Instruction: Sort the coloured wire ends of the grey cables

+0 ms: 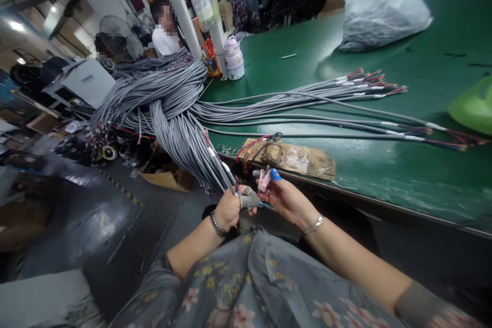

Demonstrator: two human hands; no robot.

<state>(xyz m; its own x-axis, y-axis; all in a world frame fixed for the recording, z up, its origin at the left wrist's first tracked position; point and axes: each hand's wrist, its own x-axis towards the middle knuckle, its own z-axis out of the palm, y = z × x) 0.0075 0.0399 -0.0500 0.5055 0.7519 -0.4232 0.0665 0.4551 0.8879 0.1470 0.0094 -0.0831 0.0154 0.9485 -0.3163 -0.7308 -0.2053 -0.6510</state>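
Observation:
My left hand (pixel 230 208) is closed around the end of a grey cable (pixel 226 178), and a grey cover wraps its thumb. Thin coloured wires (pixel 268 206) stick out of that end toward my right hand. A small pale pink piece (pixel 264 179), maybe plastic, is pinched in my right hand (pixel 288 200), which has blue tape on the thumb. What exactly the pink piece is, I cannot make out. Beside both hands, at the table edge, lies a worn wooden block (pixel 300 160) with red and black leads (pixel 253 147) on its left end.
A thick bundle of grey cables (pixel 169 87) hangs over the left table end. More cables with stripped ends (pixel 369 84) lie across the green table (pixel 384 174). A clear plastic bag (pixel 384 10), a lilac bottle (pixel 233 59) and a post (pixel 180 5) stand behind. A person (pixel 165 31) sits beyond.

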